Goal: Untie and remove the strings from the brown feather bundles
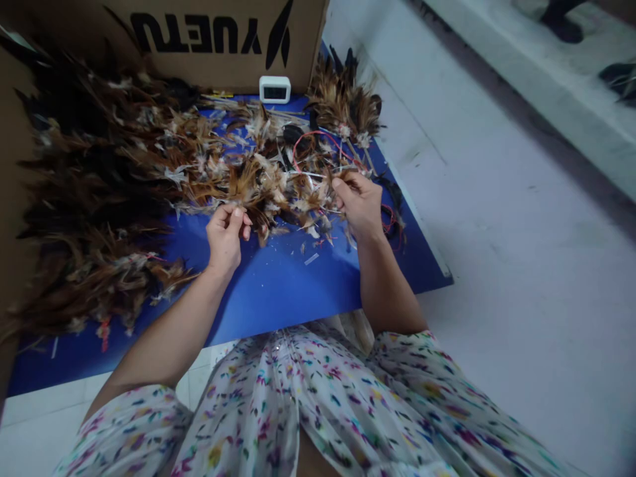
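My left hand (226, 232) is closed in a pinch on the base of a small bunch of brown feathers (246, 187), whose tips fan upward. To its right, my right hand (360, 202) has thumb and forefinger pressed together on a brown feather (330, 185), mostly hidden by the fingers. Both hands hover over the front of a loose heap of brown, cream and black feathers (271, 175). Pink-red string (304, 138) loops across the heap behind my right hand, with more of it lying near that wrist.
Thick piles of dark feathers (99, 179) cover the left of the blue table (293, 285). A tied feather bundle (348, 99) lies at the back right. Behind stand a small white digital clock (275, 90) and a cardboard box (218, 66). A pale wall (497, 199) is at the right.
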`<move>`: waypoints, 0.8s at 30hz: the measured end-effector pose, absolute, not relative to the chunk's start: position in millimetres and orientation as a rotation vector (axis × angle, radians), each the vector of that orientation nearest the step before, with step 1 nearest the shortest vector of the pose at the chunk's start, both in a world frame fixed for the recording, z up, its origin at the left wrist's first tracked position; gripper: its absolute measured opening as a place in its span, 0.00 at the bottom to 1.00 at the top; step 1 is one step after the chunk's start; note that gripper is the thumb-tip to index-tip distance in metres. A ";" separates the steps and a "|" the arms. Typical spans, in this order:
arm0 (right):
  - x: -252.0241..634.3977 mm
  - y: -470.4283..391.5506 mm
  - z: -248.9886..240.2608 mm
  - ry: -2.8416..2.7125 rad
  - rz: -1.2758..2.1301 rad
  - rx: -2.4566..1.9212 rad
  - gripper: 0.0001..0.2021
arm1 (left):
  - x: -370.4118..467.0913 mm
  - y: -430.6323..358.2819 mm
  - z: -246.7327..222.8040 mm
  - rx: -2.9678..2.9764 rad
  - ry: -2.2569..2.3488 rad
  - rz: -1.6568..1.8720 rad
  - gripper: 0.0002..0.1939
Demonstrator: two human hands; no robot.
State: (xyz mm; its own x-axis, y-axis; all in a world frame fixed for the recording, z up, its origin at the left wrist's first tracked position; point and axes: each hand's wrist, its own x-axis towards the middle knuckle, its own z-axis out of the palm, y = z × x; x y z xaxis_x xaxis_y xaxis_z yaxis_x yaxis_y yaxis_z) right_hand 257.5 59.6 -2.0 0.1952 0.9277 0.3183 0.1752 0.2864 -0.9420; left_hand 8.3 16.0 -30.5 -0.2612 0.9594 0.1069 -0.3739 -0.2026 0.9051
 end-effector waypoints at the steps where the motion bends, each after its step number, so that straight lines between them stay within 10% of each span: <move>1: 258.2 59.9 -2.1 -1.274 0.737 -1.168 0.14 | 8.2 16.1 -30.5 0.891 0.980 1.662 0.24; 24: 199.5 17.9 28.0 -1.327 0.963 -1.102 0.18 | 9.0 17.5 -35.2 0.974 0.994 1.633 0.23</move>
